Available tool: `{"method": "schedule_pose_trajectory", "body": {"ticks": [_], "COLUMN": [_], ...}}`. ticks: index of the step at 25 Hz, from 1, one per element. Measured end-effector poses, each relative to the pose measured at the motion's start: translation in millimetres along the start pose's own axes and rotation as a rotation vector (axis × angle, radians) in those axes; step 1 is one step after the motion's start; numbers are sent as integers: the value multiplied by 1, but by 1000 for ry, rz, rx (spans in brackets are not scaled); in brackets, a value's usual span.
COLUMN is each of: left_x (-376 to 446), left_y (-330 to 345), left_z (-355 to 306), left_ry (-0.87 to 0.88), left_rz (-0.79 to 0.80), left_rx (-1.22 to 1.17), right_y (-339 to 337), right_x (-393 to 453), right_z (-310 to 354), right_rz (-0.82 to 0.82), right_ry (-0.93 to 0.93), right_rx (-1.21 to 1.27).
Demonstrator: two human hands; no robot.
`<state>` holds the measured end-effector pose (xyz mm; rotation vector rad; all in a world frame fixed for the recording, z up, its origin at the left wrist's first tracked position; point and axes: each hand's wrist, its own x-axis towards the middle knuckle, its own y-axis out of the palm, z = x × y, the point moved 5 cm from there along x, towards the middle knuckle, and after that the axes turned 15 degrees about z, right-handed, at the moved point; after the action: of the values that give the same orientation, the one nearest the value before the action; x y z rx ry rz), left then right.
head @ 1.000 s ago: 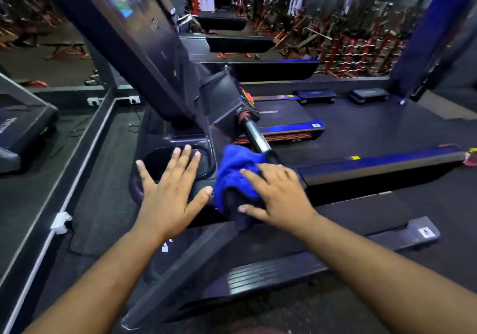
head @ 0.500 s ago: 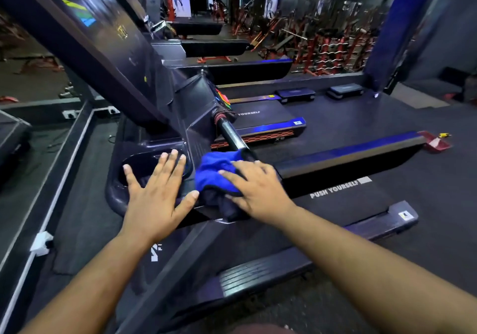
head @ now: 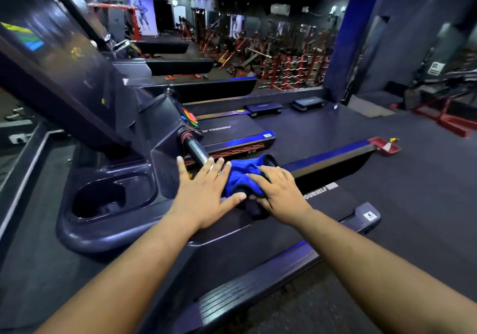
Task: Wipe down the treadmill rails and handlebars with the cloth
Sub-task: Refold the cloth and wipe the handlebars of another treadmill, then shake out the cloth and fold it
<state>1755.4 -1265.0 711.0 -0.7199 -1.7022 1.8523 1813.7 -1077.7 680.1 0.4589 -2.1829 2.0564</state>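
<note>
Your right hand [head: 280,194] lies with its fingers pressing the blue cloth [head: 245,177] onto the treadmill handlebar [head: 197,150]; the cloth sits bunched over the bar, just below its bare metal part. Your left hand [head: 204,194] rests flat beside the cloth, fingers spread, holding nothing. To wipe well, I think you should fold the cloth around the bar and pull it along the whole length, turning your wrist so the underside is cleaned too. The bar looks like smooth, shiny, round metal with a red ring at its top end. The cloth seems soft and fluffy with a dark edge. The console [head: 108,204] left of the handlebar is glossy dark plastic with a deep cup hollow.
</note>
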Motion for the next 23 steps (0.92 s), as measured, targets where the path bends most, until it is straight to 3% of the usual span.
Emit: {"method": "schedule_pose_trajectory", "body": {"ticks": [2,7,13,18,23], "left_x": [24,77,162,257,350], "left_y": [0,-17,-61,-81,-87], "left_z": [-22,-67,-139,-248,-373], "left_ry": [40,106,286,408,512], "left_rz": [55,98,-53,64,203], "left_rx": [-16,-194,-636,-1007,-929], "right_y": [-7,-41,-96,-114,-100], "right_x": [-4,-3,-38,-86,-132], "right_z": [-30,-75,-186,-308,-430], "right_rz": [23,94,-78,-180,-265], "right_ry": [109,147,424,645,847], "right_rx": [-1,93,434,658,825]}}
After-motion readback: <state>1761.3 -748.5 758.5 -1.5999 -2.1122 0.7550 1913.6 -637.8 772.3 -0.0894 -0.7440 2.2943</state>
